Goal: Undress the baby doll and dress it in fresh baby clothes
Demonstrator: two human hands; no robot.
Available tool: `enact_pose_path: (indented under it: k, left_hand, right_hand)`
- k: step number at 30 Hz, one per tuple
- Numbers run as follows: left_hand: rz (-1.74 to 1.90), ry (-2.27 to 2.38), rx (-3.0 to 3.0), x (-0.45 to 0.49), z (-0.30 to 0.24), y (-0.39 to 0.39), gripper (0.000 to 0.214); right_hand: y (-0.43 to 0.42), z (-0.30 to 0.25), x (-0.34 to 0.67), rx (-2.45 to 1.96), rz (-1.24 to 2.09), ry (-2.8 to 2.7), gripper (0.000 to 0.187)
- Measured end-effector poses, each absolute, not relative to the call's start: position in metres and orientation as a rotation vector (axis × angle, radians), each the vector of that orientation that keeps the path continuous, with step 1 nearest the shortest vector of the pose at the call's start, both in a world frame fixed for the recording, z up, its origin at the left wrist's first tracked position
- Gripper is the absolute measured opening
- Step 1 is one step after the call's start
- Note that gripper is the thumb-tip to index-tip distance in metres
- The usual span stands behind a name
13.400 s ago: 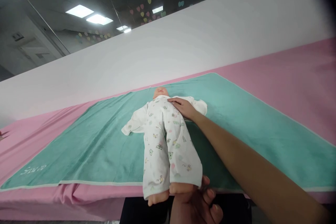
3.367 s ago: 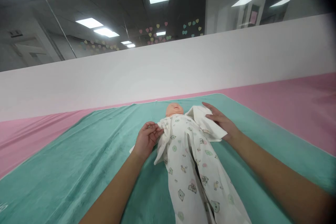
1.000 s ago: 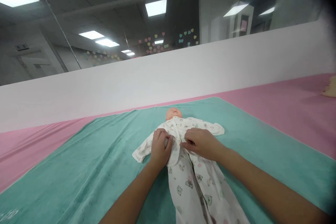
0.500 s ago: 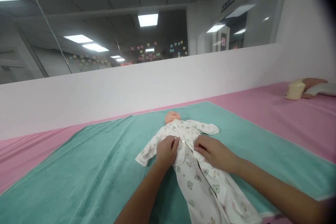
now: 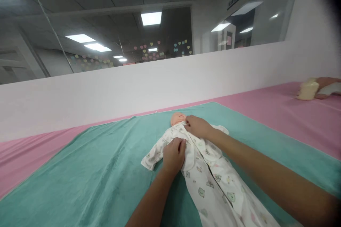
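Observation:
A baby doll (image 5: 176,118) lies on its back, wearing a white baby romper (image 5: 201,179) printed with small animals. My left hand (image 5: 174,154) rests on the chest of the romper, its fingers curled closed on the front edge of the cloth. Up at the collar, close to the doll's chin, my right hand (image 5: 199,126) has its fingers pinched on the romper's neck edge. A dark gap runs down the romper's front toward one leg. One sleeve spreads out to the left; my right forearm partly covers the other.
Beneath the doll lies a teal blanket (image 5: 106,163) with some folds, over a pink sheet (image 5: 266,103). At the far right stand a cream bottle (image 5: 308,89) and part of another doll (image 5: 329,84). A low white wall (image 5: 119,95) with glass above borders the back.
My right hand has moved up from the romper's middle to its collar. My left hand stays on the chest cloth. The whole view has shifted slightly.

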State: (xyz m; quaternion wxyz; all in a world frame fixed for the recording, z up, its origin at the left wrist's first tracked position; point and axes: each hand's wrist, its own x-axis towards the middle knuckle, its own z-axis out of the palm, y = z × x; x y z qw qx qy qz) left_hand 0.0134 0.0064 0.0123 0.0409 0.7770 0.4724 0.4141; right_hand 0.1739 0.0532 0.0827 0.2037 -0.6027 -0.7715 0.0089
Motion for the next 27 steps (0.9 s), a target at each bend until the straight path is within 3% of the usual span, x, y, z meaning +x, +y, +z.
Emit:
enact_pose_path:
  k: [4,12,20,27]
  left_hand:
    - [1.372,1.476,2.294,0.013,0.012,0.008,0.029]
    - [1.652,1.393,2.024,0.010,0.023,0.025,0.020]
    - [1.110,1.397,1.808,0.024,0.054,0.075,0.031]
    - [1.150,1.434,1.938,0.041,0.058,0.088,0.020]
  right_hand:
    - [0.082,0.072,0.146,-1.737,0.035,-2.155,0.033]
    - [0.081,0.051,0.161,-1.593,0.145,-1.916,0.016]
    - [0.087,0.042,0.180,-1.239,0.495,-1.748,0.016]
    - [0.099,0.033,0.190,-1.125,0.730,-1.578,0.020]
